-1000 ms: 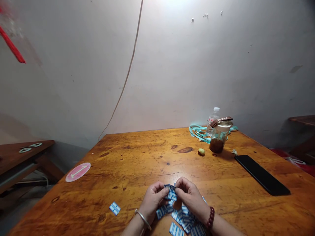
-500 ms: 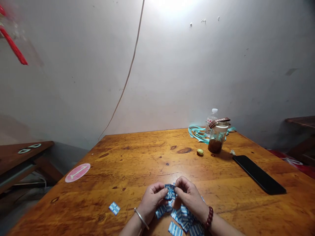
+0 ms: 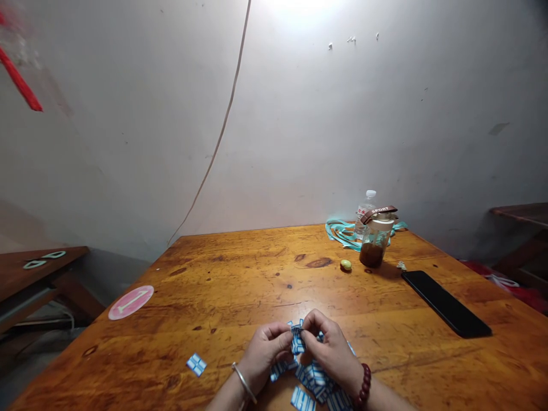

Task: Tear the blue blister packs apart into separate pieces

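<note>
My left hand [image 3: 270, 349], with a silver bangle at its wrist, pinches the left side of a small blue-and-white patterned piece [image 3: 298, 339]. From the other side, my right hand [image 3: 327, 346] grips the same piece between thumb and fingers; a dark red bead bracelet circles that wrist. Below and partly behind my hands lies a heap of similar blue-and-white pieces [image 3: 303, 398], partly hidden by the fingers. One single blue-and-white piece [image 3: 196, 365] lies apart on the wooden table, left of my left hand. What the pieces are made of I cannot make out.
On the table [image 3: 240, 274], a black phone [image 3: 445, 302] lies at right. Behind it stand a strapped drink bottle [image 3: 372, 254], a clear water bottle [image 3: 360, 228] and turquoise ribbon [image 3: 338, 231]. A yellowish small object [image 3: 346, 265] sits nearby. A pink round sticker [image 3: 131, 302] is at left.
My fingers have drawn slightly closer together, and the held piece looks narrower between them. The whole view has shifted a little; the things on the table stay in place.
</note>
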A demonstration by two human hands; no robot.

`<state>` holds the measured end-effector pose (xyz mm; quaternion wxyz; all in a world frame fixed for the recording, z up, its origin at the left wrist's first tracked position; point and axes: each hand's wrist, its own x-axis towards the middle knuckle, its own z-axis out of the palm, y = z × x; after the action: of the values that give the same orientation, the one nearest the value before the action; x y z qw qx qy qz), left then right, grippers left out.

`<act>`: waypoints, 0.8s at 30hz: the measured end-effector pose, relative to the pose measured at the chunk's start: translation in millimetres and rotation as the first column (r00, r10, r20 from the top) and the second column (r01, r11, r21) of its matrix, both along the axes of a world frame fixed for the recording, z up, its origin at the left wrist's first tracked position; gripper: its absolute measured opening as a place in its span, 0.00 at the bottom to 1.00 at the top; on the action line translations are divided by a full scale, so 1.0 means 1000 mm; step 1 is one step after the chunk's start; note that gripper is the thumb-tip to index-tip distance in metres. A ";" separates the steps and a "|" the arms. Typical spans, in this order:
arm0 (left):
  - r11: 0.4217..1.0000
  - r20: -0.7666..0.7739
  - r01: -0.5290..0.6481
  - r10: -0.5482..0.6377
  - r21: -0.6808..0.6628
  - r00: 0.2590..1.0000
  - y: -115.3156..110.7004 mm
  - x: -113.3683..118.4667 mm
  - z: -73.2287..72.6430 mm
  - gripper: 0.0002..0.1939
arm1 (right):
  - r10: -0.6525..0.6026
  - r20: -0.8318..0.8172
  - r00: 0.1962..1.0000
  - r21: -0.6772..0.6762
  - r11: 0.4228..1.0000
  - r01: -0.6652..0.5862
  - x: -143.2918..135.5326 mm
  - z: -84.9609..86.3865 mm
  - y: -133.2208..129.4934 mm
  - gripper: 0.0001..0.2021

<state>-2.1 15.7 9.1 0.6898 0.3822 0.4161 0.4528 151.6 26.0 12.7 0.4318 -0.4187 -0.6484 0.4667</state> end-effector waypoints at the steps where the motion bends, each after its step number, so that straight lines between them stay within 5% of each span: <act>1: 1.000 0.009 -0.001 0.001 0.000 1.000 0.000 0.000 -0.001 0.08 | 0.011 0.001 1.000 -0.002 1.000 -0.011 0.000 0.000 -0.001 0.05; 7: 0.999 0.002 -0.049 0.049 0.004 0.999 0.002 0.000 -0.006 0.08 | 0.083 -0.064 0.994 -0.060 0.994 -0.087 -0.002 0.000 -0.002 0.05; 14: 0.995 -0.121 -0.032 0.043 0.091 0.992 0.002 0.000 -0.001 0.11 | 0.046 0.042 0.998 0.092 0.994 -0.049 -0.001 0.003 0.000 0.04; 18: 0.995 -0.018 -0.079 0.080 0.055 0.997 -0.003 0.004 0.007 0.11 | -0.009 -0.048 0.999 0.118 0.993 0.015 -0.002 0.001 0.000 0.05; 24: 0.995 0.155 0.073 -0.062 -0.063 0.986 -0.011 0.011 0.015 0.11 | -0.028 -0.060 0.998 0.181 0.983 0.038 -0.004 0.001 0.000 0.05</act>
<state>8.4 4.2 23.9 0.7473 0.3363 0.3641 0.4426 147.9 26.4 14.0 0.4943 -0.3746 -0.6686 0.4103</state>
